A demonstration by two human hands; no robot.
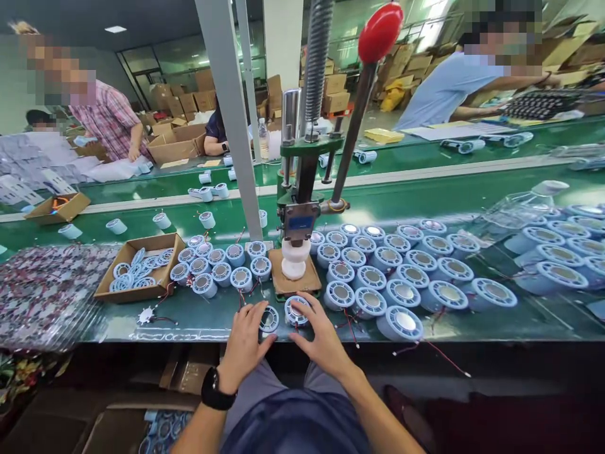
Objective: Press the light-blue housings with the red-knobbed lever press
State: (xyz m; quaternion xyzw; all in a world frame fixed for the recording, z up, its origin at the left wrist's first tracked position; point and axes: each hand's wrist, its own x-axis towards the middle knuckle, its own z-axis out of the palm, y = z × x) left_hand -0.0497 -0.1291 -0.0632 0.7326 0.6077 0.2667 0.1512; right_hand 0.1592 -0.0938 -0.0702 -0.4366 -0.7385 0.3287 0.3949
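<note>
At the bench's front edge, my left hand (246,335) curls its fingers and thumb around a small blue round part (270,320) with a ring-shaped rim. Beside it, my right hand (324,335) has its fingers on the top and side of a blue cylindrical housing (295,311) with a slotted ring and a silvery centre. Just behind both parts stands a hand press (300,221) with a red knob (380,31) on its raised lever. Its white plastic die (293,260) sits over a brown board (309,280).
Many similar blue housings (371,277) with thin wires stand to the right, and more (221,272) to the left. A cardboard box (137,293) holds blue rings. Bagged wired parts (42,296) lie far left. A metal post (241,120) rises beside the press. Co-workers are across the green conveyor (411,195).
</note>
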